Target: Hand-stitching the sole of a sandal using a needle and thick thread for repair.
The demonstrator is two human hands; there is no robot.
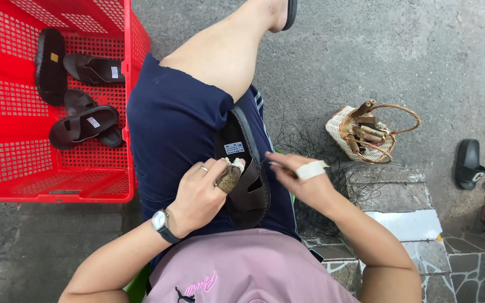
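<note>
A brown sandal [246, 179] lies on the person's lap at the centre of the frame, against the dark blue shorts [175, 123]. Its long axis runs from upper left, where the heel end with a white label shows, down to the strap end at lower right.

The left hand [200, 193] sits just left of the sandal. Its fingers are curled closed around the sandal's near edge, with the taped thumb [229, 178] pressed on the footbed beside the strap. A ring and a wristwatch [160, 221] show on this hand.

The right hand [304, 179] comes in from the right, touching or almost touching the sandal's right edge. Its fingers, one wrapped in white tape, are pinched shut on something thin that points left toward the sandal; it is too small to tell what it is. So the sandal lies directly left of the right fingers and directly right of the left ones, and the left hand is the one gripping it.

At upper left a red crate [7, 168] holds several more dark sandals [82, 124]. At right, on the concrete floor, stand a small woven basket [338, 126] of tools and a black slipper [469, 163].
</note>
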